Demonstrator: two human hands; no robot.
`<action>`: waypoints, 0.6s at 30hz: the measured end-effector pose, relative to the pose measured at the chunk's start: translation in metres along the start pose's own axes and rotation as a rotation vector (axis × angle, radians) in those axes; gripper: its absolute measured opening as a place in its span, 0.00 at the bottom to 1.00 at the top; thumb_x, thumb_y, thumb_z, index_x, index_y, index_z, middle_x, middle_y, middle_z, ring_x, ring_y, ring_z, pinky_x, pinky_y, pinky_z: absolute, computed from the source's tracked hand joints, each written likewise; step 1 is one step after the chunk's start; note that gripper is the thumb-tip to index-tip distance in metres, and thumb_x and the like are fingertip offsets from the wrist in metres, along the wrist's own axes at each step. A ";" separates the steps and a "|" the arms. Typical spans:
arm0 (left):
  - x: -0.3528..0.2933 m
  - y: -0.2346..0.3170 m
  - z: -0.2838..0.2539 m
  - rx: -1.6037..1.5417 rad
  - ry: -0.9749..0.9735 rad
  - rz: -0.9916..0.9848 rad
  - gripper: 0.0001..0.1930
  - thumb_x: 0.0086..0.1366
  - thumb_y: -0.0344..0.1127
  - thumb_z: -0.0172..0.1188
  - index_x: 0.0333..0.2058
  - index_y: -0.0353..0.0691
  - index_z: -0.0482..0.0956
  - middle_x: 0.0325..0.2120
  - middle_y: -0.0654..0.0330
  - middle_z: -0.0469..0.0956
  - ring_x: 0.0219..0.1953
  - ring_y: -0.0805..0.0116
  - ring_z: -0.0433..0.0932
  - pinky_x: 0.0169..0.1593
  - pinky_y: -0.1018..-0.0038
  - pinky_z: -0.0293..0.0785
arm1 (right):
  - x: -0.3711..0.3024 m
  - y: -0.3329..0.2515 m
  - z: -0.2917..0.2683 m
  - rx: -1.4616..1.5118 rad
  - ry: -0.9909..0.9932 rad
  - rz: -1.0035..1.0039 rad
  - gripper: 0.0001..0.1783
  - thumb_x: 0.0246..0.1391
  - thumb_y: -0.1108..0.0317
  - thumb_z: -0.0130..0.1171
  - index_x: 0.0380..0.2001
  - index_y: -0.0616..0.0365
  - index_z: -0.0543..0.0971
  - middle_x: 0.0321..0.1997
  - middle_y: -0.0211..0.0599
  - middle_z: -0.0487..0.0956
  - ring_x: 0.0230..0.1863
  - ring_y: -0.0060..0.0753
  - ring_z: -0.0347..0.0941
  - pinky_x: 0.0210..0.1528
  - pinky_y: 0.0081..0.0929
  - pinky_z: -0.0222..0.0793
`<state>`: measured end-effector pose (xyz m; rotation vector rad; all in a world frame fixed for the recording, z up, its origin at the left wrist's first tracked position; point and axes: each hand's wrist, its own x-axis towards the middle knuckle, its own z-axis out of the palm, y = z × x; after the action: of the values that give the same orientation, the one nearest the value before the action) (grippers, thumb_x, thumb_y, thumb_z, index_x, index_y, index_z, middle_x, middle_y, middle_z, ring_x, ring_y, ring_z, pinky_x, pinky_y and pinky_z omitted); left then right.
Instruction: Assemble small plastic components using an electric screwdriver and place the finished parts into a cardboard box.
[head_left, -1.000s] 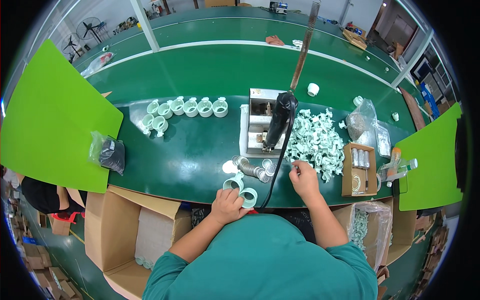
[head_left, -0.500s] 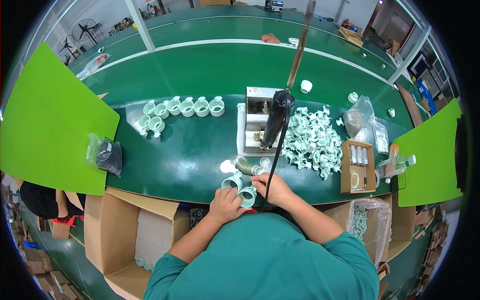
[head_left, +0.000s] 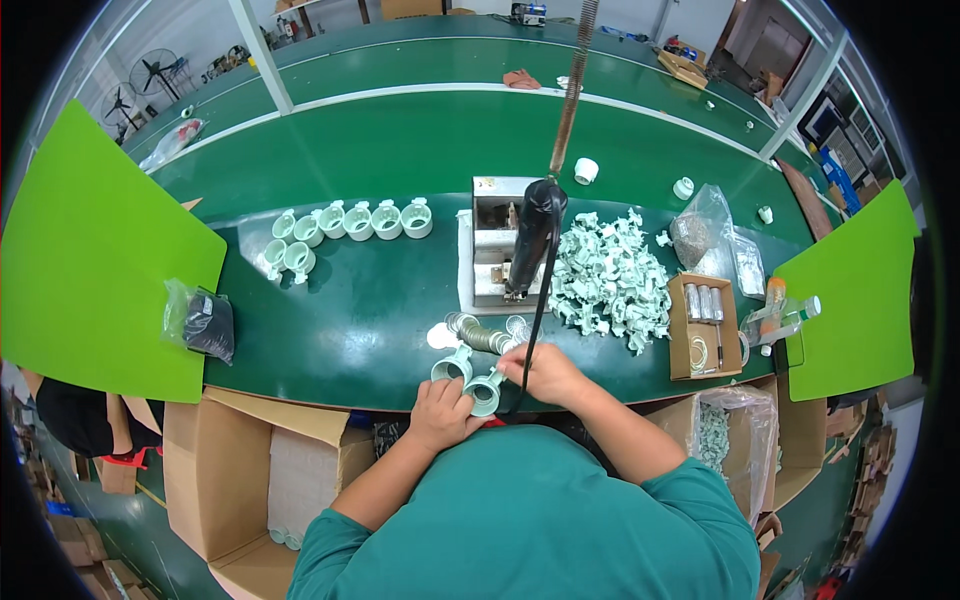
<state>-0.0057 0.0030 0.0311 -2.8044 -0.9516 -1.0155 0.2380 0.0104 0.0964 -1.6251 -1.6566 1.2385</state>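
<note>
In the head view, the left hand point(head_left: 438, 416) curls over the near side of the farther cup point(head_left: 451, 363), its fingers seemingly clamped there and lying against the nearer cup point(head_left: 486, 398) — both cups pale green, at the tabletop's point(head_left: 325, 335) near edge. From those fingers, the farther cup is at twelve o'clock, the nearer at three. The right hand point(head_left: 548, 375) is at two o'clock from the left, its thumb and forefinger drawn close at the nearer cup's upper right; whether they pinch its rim or a small piece, I cannot tell. That cup lies at seven o'clock from the right fingertips, just beside them. The step in hand looks like two-handed work on the nearer cup, and the next move calls for a steady left hold and careful right fingers. From the cups, silvery discs point(head_left: 478, 333) lie at twelve o'clock, a metal fixture point(head_left: 492, 245) beyond — a heap of pale green pieces point(head_left: 612, 282) at two, more cups point(head_left: 358, 227) at eleven.
</note>
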 end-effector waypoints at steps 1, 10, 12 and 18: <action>0.001 0.002 -0.002 -0.001 -0.001 0.002 0.24 0.54 0.61 0.69 0.27 0.45 0.74 0.36 0.58 0.77 0.36 0.58 0.74 0.38 0.61 0.63 | 0.000 -0.003 -0.004 -0.001 -0.008 -0.004 0.10 0.60 0.68 0.68 0.41 0.63 0.84 0.33 0.36 0.84 0.35 0.30 0.81 0.39 0.30 0.76; 0.007 0.016 -0.009 0.097 0.001 -0.037 0.25 0.50 0.59 0.72 0.22 0.50 0.67 0.25 0.64 0.68 0.29 0.62 0.68 0.34 0.64 0.57 | 0.061 -0.096 -0.060 0.094 0.871 -0.714 0.39 0.54 0.69 0.71 0.65 0.64 0.65 0.47 0.42 0.80 0.48 0.35 0.78 0.51 0.31 0.74; 0.005 0.014 -0.009 0.095 0.009 -0.039 0.25 0.50 0.59 0.72 0.22 0.50 0.67 0.25 0.64 0.68 0.29 0.62 0.68 0.34 0.64 0.57 | 0.073 -0.105 -0.063 0.189 0.769 -0.596 0.37 0.54 0.71 0.70 0.64 0.64 0.65 0.44 0.39 0.80 0.44 0.32 0.78 0.47 0.29 0.74; 0.001 0.013 -0.007 0.064 0.055 -0.030 0.24 0.49 0.58 0.71 0.22 0.50 0.66 0.25 0.65 0.67 0.29 0.63 0.68 0.33 0.65 0.56 | 0.062 -0.108 -0.050 0.639 0.694 -0.729 0.25 0.56 0.80 0.65 0.56 0.63 0.68 0.32 0.28 0.78 0.30 0.17 0.75 0.33 0.19 0.72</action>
<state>-0.0016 -0.0085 0.0394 -2.7040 -1.0039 -1.0396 0.2172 0.0966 0.1972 -0.7849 -1.0728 0.6096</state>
